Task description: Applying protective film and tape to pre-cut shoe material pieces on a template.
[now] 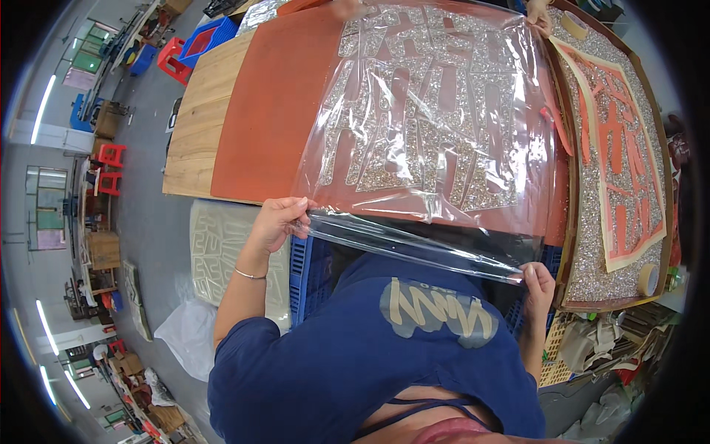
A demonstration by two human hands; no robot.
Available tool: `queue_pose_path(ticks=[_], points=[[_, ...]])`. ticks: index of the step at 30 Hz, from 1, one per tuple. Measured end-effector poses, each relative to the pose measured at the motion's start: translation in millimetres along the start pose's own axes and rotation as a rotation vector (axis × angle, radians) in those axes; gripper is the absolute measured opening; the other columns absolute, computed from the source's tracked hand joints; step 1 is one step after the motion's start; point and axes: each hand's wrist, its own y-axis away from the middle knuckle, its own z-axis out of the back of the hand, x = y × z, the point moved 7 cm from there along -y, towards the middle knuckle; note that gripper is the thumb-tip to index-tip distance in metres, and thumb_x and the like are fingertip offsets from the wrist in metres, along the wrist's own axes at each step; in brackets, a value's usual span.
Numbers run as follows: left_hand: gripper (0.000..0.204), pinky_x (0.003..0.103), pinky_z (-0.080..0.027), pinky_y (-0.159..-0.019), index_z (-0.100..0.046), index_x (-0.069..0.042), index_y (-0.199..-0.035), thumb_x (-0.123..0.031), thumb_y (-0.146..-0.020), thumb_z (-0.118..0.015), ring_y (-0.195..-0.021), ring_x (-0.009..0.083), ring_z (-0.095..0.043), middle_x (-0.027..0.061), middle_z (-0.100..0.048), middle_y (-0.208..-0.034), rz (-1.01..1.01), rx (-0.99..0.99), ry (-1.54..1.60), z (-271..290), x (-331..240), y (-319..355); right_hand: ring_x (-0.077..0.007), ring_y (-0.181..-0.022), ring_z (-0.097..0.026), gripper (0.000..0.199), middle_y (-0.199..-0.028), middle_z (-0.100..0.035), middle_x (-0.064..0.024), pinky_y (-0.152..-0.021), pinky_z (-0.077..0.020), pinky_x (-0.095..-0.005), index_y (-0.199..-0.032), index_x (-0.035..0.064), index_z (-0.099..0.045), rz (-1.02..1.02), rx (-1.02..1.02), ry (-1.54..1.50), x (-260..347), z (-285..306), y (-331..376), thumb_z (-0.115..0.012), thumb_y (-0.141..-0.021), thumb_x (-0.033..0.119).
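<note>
A transparent plastic film (414, 240) stretches between my two hands at the near edge of the table. My left hand (285, 220) pinches its left near corner, and a thin bracelet circles that wrist. The right near corner is gripped by my right hand (538, 281), lower and closer to my body. Farther off, the film lies wrinkled over a glittery silver panel (473, 140) with cut-out shapes, on a reddish-brown mat (274, 103). Another person's hand (540, 16) holds the film's far right corner, and a second, blurred hand (346, 8) is at the far left.
To the right stands a shallow tray (566, 270) of loose glitter pieces, holding an orange-and-cream stencil sheet (617, 148) and tape rolls (648, 280). A wooden board (203, 118) lies left of the mat. Below are a patterned pale sheet (222, 244), blue crates (299, 274) and a plastic bag (188, 337).
</note>
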Motion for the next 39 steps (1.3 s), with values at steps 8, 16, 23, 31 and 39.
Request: queue_pose_path(ticks=[8, 16, 23, 31, 39], points=[[0.026, 0.024, -0.05, -0.047, -0.065, 0.006, -0.104, -0.017, -0.094, -0.059, -0.054, 0.0111, -0.062, 0.0036, -0.064, -0.066, 0.027, -0.008, -0.019, -2.9, 0.0, 2.1, -0.0098, -0.07, -0.06, 0.024, -0.076, -0.067, -0.008, -0.069, -0.0456, -0.0227, -0.093, -0.0017, -0.06, 0.018, -0.01, 0.046, -1.6, 0.9, -3.7, -0.054, -0.097, 0.021], [0.029, 0.024, -0.053, -0.049, -0.065, 0.004, -0.107, -0.022, -0.093, -0.061, -0.057, 0.0099, -0.062, 0.0023, -0.064, -0.068, 0.009, 0.014, -0.067, 2.1, -12.1, 4.5, -0.009, -0.071, -0.06, 0.023, -0.076, -0.066, -0.0068, -0.069, -0.0454, -0.0221, -0.093, -0.001, -0.06, 0.028, 0.023, 0.042, -3.4, -5.8, -3.7, -0.053, -0.097, 0.021], [0.025, 0.022, -0.052, -0.05, -0.064, 0.003, -0.106, -0.017, -0.091, -0.064, -0.059, 0.0103, -0.063, 0.0031, -0.066, -0.073, -0.038, 0.061, 0.003, -2.9, -23.2, -6.7, -0.0086, -0.071, -0.057, 0.021, -0.076, -0.061, -0.0022, -0.069, -0.0444, -0.0229, -0.094, -0.0001, -0.059, 0.063, -0.044, 0.064, 14.6, -5.0, -21.3, -0.054, -0.097, 0.02], [0.016, 0.022, -0.053, -0.056, -0.064, 0.001, -0.099, -0.011, -0.089, -0.065, -0.066, 0.011, -0.063, 0.0052, -0.065, -0.076, -0.033, -0.172, -0.138, 19.5, -11.4, -28.7, -0.016, -0.085, -0.057, 0.016, -0.085, -0.061, -0.0076, -0.077, -0.0444, -0.0266, -0.095, -0.0015, -0.064, 0.364, -0.259, 0.543, 52.8, -21.5, -55.1, -0.055, -0.094, 0.011], [0.021, 0.018, -0.042, -0.055, -0.069, -0.002, -0.093, -0.021, -0.092, -0.063, -0.065, 0.0047, -0.055, -0.0006, -0.063, -0.074, -0.263, -0.255, -0.384, 26.6, -27.9, -54.2, -0.0182, -0.083, -0.057, 0.018, -0.084, -0.06, -0.0096, -0.077, -0.0447, -0.0285, -0.106, 0.0023, -0.064, 0.416, -0.4, 0.554, 31.3, -26.3, -74.4, -0.063, -0.088, 0.009]])
